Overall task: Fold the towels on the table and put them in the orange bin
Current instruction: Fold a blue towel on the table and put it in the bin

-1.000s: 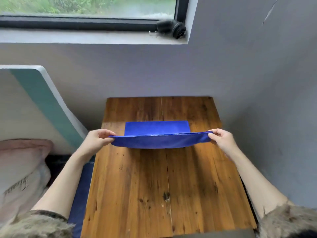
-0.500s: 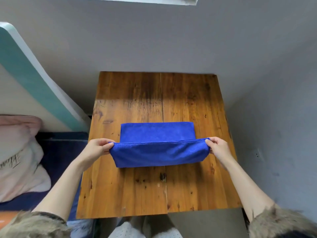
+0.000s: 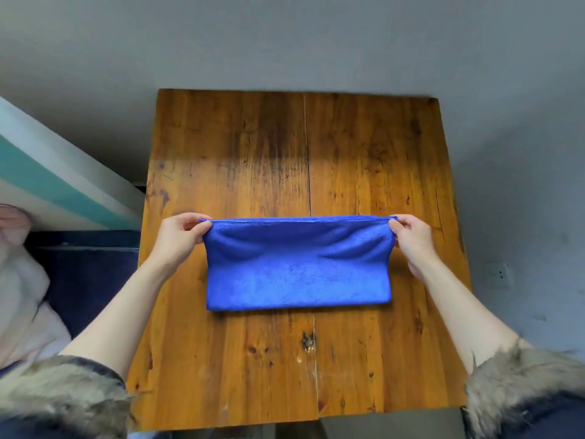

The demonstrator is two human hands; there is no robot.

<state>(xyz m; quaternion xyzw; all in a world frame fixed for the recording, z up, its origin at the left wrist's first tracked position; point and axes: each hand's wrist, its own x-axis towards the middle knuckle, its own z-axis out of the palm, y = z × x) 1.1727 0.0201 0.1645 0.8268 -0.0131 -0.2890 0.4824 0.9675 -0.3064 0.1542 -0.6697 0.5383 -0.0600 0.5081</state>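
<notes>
both arms reach forward, left hand (image 3: pixel 177 240) and right hand (image 3: pixel 411 240) each pinching with curled fingers.

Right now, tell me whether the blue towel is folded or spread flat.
Folded. The blue towel lies doubled on the table, its rounded fold nearest; left hand and right hand pinch its far corners.

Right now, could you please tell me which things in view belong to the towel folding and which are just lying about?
Part of the job:
blue towel
wooden table
left hand, pinching one top corner
right hand, pinching the other

Just lying about:
teal-striped board
pale pillow
wall socket
</notes>
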